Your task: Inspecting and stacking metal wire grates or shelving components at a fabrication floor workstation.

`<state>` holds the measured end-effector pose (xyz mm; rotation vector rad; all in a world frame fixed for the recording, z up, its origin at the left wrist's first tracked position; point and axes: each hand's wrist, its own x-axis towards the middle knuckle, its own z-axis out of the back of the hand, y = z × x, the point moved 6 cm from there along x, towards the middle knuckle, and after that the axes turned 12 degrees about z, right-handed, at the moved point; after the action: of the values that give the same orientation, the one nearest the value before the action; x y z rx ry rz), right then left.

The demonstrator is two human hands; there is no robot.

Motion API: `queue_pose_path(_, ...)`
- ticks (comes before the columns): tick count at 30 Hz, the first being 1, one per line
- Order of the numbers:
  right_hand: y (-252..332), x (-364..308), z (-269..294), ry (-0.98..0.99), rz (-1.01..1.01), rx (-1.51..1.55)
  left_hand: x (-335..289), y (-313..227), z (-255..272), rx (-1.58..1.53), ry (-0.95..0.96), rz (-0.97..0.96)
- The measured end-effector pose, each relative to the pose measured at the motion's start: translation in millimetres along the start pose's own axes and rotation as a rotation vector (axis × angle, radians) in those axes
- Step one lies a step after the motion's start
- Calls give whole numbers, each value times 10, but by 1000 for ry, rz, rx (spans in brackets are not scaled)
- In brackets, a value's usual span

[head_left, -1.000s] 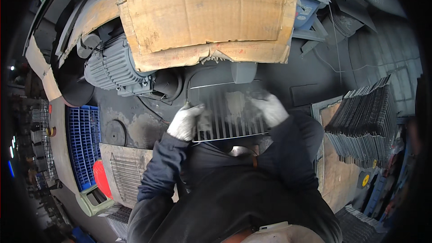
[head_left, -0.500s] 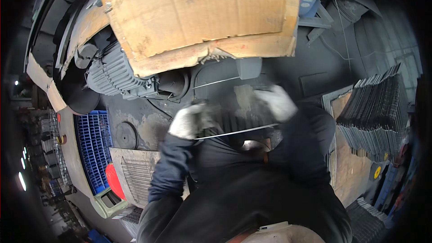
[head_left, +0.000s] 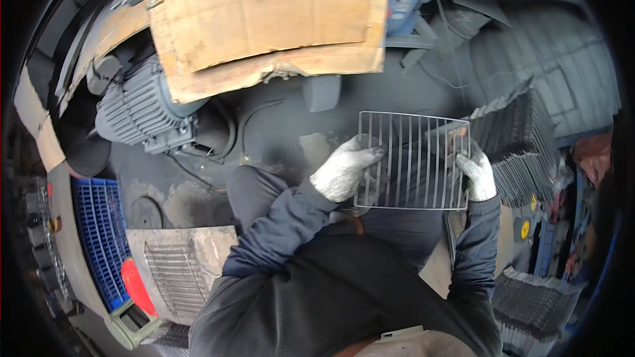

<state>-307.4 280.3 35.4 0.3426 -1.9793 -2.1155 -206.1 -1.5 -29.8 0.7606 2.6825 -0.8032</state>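
Observation:
A rectangular wire rack (head_left: pixel 413 162) with thin parallel bars is held up in front of my lap, between my two hands. My left hand (head_left: pixel 345 168), in a whitish glove with dirty fingertips, grips its left edge, thumb over the bars. On the opposite edge, my gloved right hand (head_left: pixel 477 173) is closed round the frame wire, its thumb on the near face. Just beyond the right hand leans a dense stack of similar dark wire racks (head_left: pixel 516 149), partly behind the held one.
A large cardboard sheet (head_left: pixel 264 20) covers something ahead, beside a grey ribbed motor (head_left: pixel 135 109). To the left are a blue plastic crate (head_left: pixel 102 238), a red round object (head_left: pixel 137 284) and a panel with another wire rack (head_left: pixel 175 277). More stacked racks (head_left: pixel 536 304) lie at lower right.
Both hands have moved right with the rack, which was seen nearly edge-on and now shows its broad face. The right hand, apart and blurred before, now grips it. The view has shifted right.

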Motion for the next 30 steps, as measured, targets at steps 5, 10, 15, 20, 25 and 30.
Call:
queue_pose_path(5, -63, -402, -344, 35, 37, 135, -434, -22, 109, 80, -135, -51)
queue_pose_path(10, -661, -381, -630, 72, -12, 300, -947, -16, 159, 111, -304, -156)
queue_pose_path(15, -523, -325, -1088, 259, -55, 277, -1257, 167, 479, 93, -436, -184)
queue_pose_path(20, -713, -229, -1167, 303, -75, 260, -1261, 217, 607, 93, -483, -238)
queue_pose_path(25, -814, 121, -1237, 378, -32, 190, -1109, 68, 810, 108, -509, -241)
queue_pose_path(30, -679, 452, -1424, 559, -13, -5, -1060, -263, 973, 128, -555, -193)
